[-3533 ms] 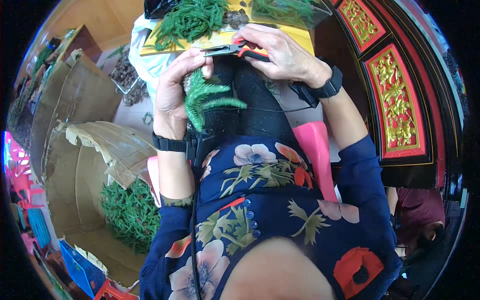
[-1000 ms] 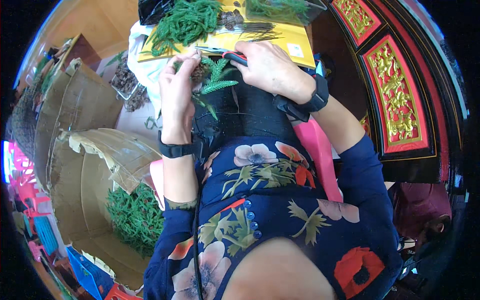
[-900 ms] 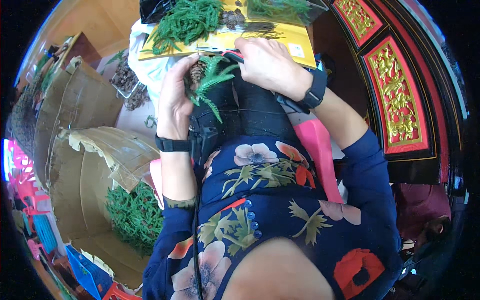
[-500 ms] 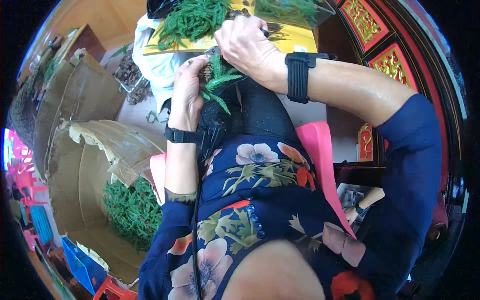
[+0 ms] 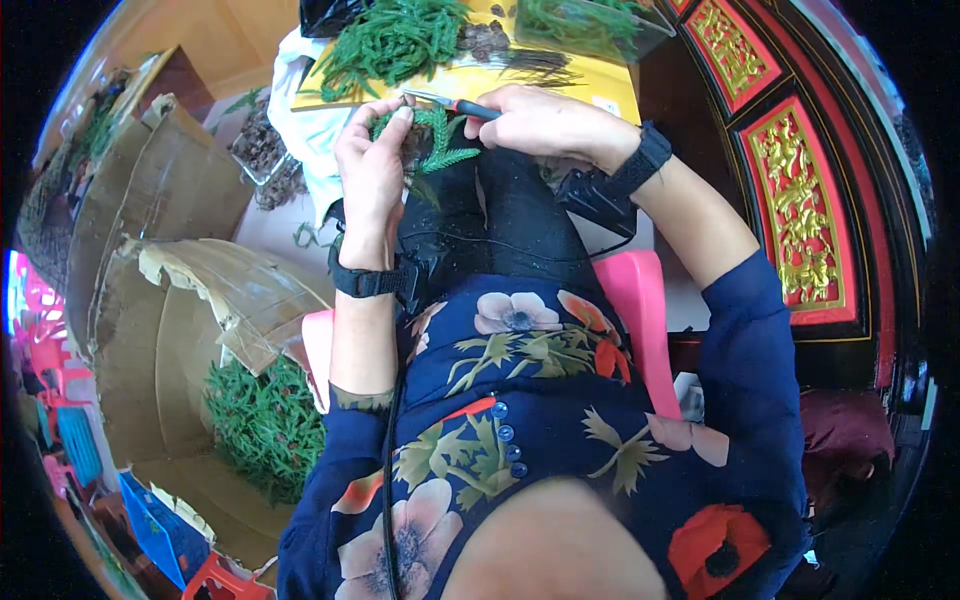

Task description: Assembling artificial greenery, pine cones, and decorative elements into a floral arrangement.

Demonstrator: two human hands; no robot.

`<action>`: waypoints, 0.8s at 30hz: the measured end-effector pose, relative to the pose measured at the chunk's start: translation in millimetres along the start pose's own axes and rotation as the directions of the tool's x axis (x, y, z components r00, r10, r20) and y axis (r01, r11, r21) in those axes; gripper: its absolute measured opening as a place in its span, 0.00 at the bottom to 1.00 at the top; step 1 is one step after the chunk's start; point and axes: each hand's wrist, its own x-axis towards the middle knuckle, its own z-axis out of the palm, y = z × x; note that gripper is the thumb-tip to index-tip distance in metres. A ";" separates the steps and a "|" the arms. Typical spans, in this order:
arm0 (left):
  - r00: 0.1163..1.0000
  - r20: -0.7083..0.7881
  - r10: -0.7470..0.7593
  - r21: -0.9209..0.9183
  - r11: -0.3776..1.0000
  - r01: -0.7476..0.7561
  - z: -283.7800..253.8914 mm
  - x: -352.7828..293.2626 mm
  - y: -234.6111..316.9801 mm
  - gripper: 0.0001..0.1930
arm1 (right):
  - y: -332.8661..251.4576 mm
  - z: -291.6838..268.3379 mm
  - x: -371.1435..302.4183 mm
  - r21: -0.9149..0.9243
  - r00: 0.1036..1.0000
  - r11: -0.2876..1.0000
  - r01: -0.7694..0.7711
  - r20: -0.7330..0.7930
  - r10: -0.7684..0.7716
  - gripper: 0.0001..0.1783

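Over my lap, my left hand [image 5: 368, 168] pinches a green artificial pine sprig [image 5: 436, 138] near its upper end, with the needled branches hanging to the right. My right hand [image 5: 555, 125] is closed round the handles of a pair of pliers [image 5: 468, 107] with red and black grips. The metal jaws point left and reach the sprig's top beside my left fingertips; whether they bite on it I cannot tell. Just beyond my hands, a heap of green sprigs [image 5: 395, 45], some brown pine cones [image 5: 484, 42] and thin dark stems [image 5: 545, 68] lie on a yellow tabletop [image 5: 470, 84].
A clear bin [image 5: 598, 42] with greenery stands at the table's far right. At my left a torn cardboard box [image 5: 150, 230] holds many green sprigs [image 5: 265, 425]. A wire basket [image 5: 262, 165] of brown pieces sits behind it. Carved red-and-gold panels [image 5: 800, 205] line the right side.
My right hand has turned and drawn back to the right, so the pliers now show. My right elbow has come down closer to my body. The left hand barely shifted with the sprig.
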 end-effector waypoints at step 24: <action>0.999 -0.018 0.028 0.153 0.988 -0.025 4.9 -6.6 5.5 0.07 | -1.0 -5.2 -1.8 -0.222 0.978 0.973 0.063 0.208 -0.016 0.18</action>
